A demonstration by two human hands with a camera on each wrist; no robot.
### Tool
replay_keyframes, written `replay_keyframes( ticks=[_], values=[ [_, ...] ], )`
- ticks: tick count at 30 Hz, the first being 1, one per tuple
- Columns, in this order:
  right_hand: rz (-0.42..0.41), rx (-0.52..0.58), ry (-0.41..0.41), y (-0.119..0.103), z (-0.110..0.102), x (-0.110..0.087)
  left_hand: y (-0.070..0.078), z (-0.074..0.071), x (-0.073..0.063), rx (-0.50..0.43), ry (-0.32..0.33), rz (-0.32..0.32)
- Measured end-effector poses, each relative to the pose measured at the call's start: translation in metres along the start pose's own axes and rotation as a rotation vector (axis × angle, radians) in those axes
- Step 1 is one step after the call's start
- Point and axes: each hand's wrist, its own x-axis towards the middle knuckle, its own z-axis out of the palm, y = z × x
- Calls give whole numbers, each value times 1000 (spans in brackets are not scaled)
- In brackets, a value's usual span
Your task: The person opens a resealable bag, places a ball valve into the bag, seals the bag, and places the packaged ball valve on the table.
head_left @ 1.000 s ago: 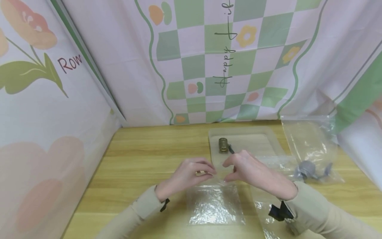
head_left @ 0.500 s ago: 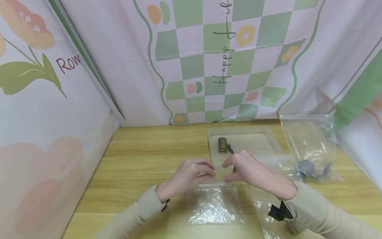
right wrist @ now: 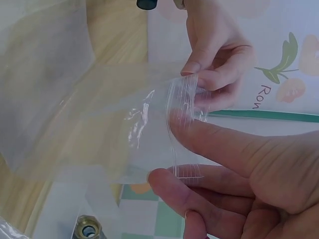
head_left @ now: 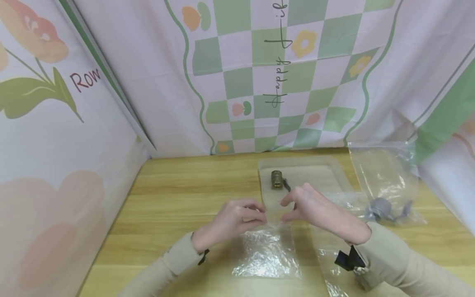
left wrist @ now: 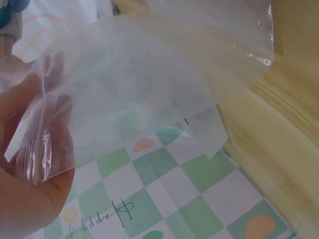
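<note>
A clear zip-lock bag (head_left: 267, 255) hangs between my two hands over the front of the table, its zip edge uppermost. With thumb and fingers my left hand (head_left: 235, 218) pinches one end of that edge. My right hand (head_left: 320, 214) grips the other end, the thumb on one side of the plastic and the fingers on the other, as the right wrist view shows. The left wrist view looks through the bag (left wrist: 134, 84) at the printed cloth. Just beyond my hands, a brass fitting (head_left: 276, 180) with a dark lever-like part lies on a pale tray.
The shallow translucent tray (head_left: 337, 171) stands at the back of the wooden table (head_left: 178, 189). To its right lies another zip-lock bag (head_left: 387, 173) with a grey rounded object (head_left: 381, 207) at it. More clear plastic (head_left: 323, 243) lies under my right forearm. Printed cloth hangs behind and left.
My right hand has risen slightly and shifted a little right. The left fingers have drawn closer together, and the bag's lower end has swung slightly left. The brass fitting stays put.
</note>
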Motion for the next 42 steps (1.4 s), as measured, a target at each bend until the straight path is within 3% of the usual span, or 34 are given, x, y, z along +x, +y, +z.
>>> replay_keyframes(
  ticks=[3, 8, 13, 25, 34, 42],
  values=[
    [15, 17, -18, 0, 0, 0, 0, 1, -1, -41, -1, -31],
    [26, 24, -36, 1, -1, 0, -1, -1, -2, -135, 8, -138],
    [23, 29, -43, 1, -1, 0, -1, -3, -3, -159, 1, -204],
    [35, 28, -29, 5, -2, -1, 0, -4, -5, -90, -12, -105],
    [61, 28, -35, 2, -2, -2, -2, -6, -11, -138, 19, -225],
    [32, 17, -17, 4, -2, -1, -2, -8, -10, -73, 36, -160]
  ],
)
